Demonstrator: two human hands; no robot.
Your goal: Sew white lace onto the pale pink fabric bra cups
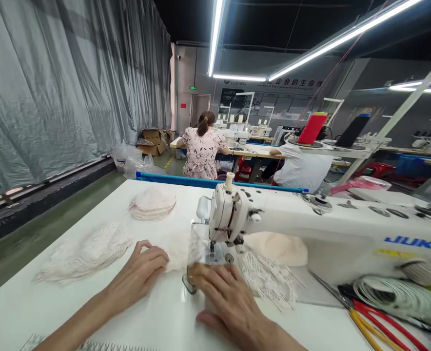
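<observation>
A pale lace fabric piece [177, 251] lies on the table beside the needle area of a white sewing machine [225, 212]. My left hand [147, 265] has its fingers curled at the left edge of this piece. Just in front of the presser foot [212, 246] is my right hand [230, 297], blurred, its fingers bent and its thumb a little apart. From under its fingertips a dark metal loop [189, 285] sticks out; what it belongs to is hidden. Right of the needle area, a strip of cream lace trim [268, 278] lies bunched up.
Two stacks of lace pieces, a near one [87, 251] and a far one [152, 204], lie on the left. A peach cup-shaped piece [277, 247] sits behind the trim. At right are scissors [369, 317] and coiled cord [398, 295]. Co-workers [203, 151] sit ahead.
</observation>
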